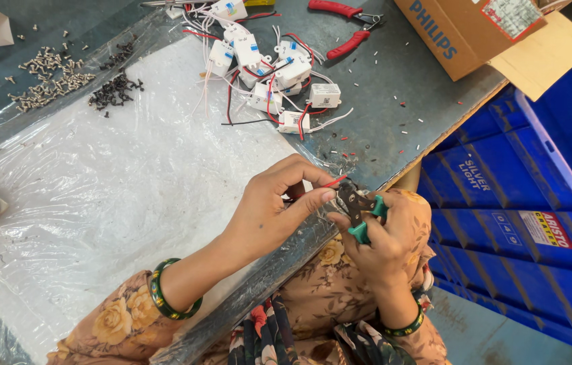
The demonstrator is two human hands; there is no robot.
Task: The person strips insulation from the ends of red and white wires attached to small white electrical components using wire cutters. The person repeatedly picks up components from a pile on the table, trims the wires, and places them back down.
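Note:
My left hand (274, 206) pinches a thin red wire (334, 181) between thumb and fingers near the table's front edge. My right hand (384, 236) grips a small wire cutter with green handles (362, 215). The cutter's dark jaws sit at the end of the wire. A pile of small white boxes with red and white leads (269, 64) lies farther back on the table. What the wire's other end joins to is hidden inside my left hand.
Clear plastic sheet (97, 189) covers a white pad on the grey table. Silver screws (46, 78) and black screws (115, 88) lie at back left. Red-handled pliers (343, 27) and a cardboard box (468, 30) are at the back. Blue crates (522, 223) stand at right.

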